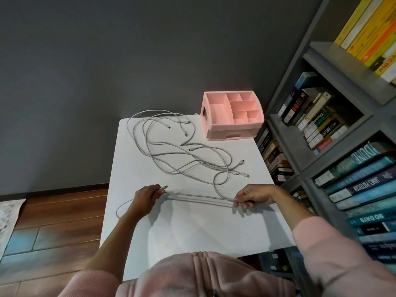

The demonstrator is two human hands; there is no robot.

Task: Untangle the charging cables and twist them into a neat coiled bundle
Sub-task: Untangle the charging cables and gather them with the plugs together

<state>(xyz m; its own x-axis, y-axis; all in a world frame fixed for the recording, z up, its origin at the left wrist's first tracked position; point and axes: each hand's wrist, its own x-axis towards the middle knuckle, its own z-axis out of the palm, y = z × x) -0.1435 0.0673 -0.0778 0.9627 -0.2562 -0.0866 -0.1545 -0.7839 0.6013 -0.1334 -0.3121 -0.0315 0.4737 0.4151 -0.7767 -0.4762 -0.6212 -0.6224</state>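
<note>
Several grey-white charging cables (171, 146) lie tangled in loose loops across the far half of a white table (192, 228). One cable (199, 197) is stretched in doubled strands between my hands, just above the table. My left hand (145, 199) pinches the strands near a plug end that sticks out past its fingers. My right hand (252, 197) pinches the other end of the stretched length. A loop of the same cable curls off the table's left edge behind my left wrist, and another runs up from my right hand into the tangle.
A pink desk organiser (232, 115) with several open compartments and a drawer stands at the table's far right corner. A grey bookshelf (321, 133) full of books runs along the right side. Wooden floor (53, 221) lies to the left, below a dark wall.
</note>
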